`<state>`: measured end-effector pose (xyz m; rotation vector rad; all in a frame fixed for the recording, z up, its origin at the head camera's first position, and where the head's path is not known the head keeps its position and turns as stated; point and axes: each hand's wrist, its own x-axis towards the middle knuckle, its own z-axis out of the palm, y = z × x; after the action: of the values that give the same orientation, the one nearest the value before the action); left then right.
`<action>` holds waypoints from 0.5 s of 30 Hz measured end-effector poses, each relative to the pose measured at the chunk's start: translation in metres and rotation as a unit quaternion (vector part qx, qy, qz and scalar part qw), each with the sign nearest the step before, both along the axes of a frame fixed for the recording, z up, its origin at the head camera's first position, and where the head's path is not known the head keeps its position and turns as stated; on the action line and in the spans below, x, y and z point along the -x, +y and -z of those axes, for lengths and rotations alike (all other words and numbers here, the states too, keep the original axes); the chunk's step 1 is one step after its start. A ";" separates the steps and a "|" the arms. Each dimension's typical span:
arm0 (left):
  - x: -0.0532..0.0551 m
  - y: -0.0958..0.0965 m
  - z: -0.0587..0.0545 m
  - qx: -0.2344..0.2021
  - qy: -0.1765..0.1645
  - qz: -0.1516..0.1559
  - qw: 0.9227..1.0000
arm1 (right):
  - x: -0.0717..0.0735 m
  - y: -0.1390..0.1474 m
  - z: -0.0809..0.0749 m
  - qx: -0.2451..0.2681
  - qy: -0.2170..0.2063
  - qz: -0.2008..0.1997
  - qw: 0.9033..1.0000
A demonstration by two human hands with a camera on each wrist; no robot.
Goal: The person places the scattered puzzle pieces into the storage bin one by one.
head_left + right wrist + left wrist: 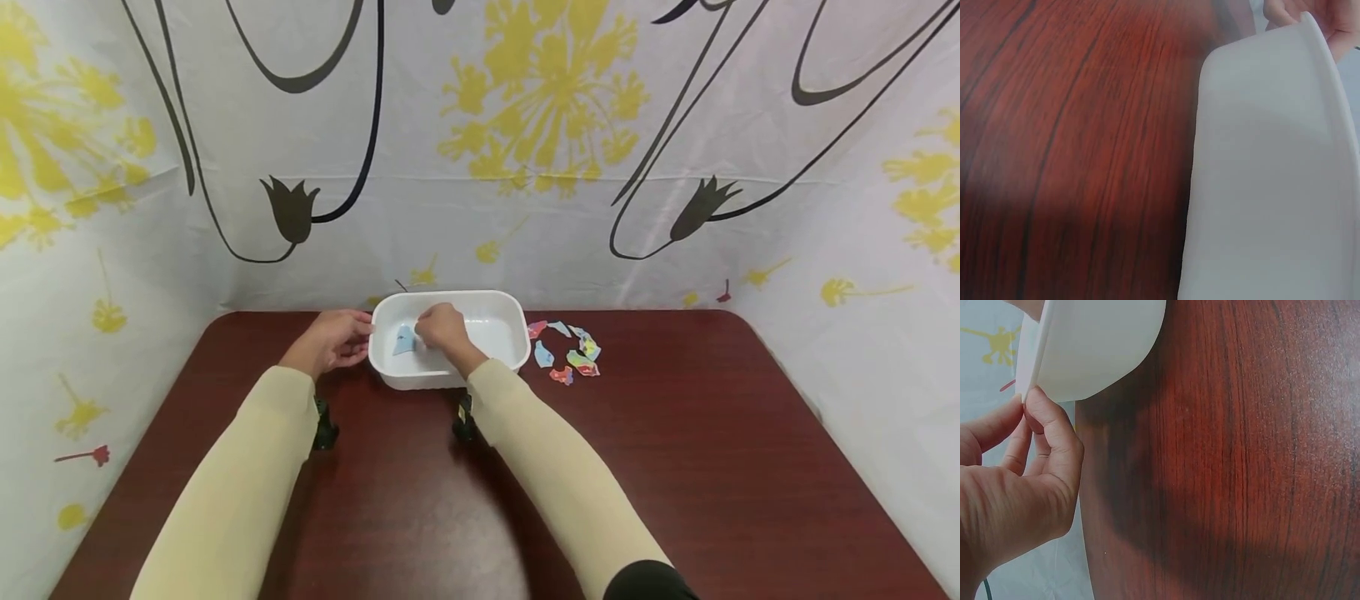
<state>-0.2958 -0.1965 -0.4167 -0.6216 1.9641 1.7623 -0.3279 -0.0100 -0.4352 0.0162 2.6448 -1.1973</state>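
Note:
A white plastic tub [397, 382] stands near the far edge of the table. My left hand [339, 340] pinches its left rim between thumb and fingers, as the left wrist view confirms with the hand [1029, 481] at the tub's edge [1097, 350]. My right hand [445, 329] reaches down inside the tub with its fingers bent. Just left of those fingers lies a pale blue flat piece [404, 340] on the tub's floor. Whether the right fingertips hold anything is hidden. The right wrist view shows the tub's outer wall [1266, 175], not the right hand.
Several colourful flat pieces lie in a rough ring right of the tub, among them a blue piece [543, 355] and a red one [561, 377]. The dark red wooden table [675, 433] ends at a patterned cloth [420, 217] behind and at both sides.

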 end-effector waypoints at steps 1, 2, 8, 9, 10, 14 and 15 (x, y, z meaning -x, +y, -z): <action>0.000 0.001 0.000 0.001 0.001 0.001 1.000 | 0.000 0.002 -0.002 0.007 0.003 0.001 1.000; 0.001 0.001 -0.001 0.002 0.001 0.000 1.000 | 0.000 0.005 -0.003 0.012 0.006 0.002 1.000; -0.001 0.001 -0.005 0.004 -0.003 0.000 1.000 | -0.001 0.018 -0.010 0.054 0.007 0.006 0.999; -0.002 0.001 -0.005 0.003 -0.002 0.001 1.000 | -0.002 0.020 -0.011 0.064 0.005 0.008 0.998; -0.002 0.001 -0.006 0.004 -0.001 0.002 1.000 | -0.003 0.023 -0.013 0.075 0.006 0.010 0.997; -0.003 0.003 -0.007 0.008 0.002 0.003 1.000 | -0.007 0.034 -0.016 0.109 0.003 0.013 0.994; -0.003 0.004 -0.007 0.010 0.002 0.002 1.000 | -0.008 0.037 -0.016 0.116 0.004 0.012 0.993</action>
<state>-0.2923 -0.1926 -0.4098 -0.6203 1.9858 1.7449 -0.3199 0.0266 -0.4189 0.0025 2.5016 -1.5090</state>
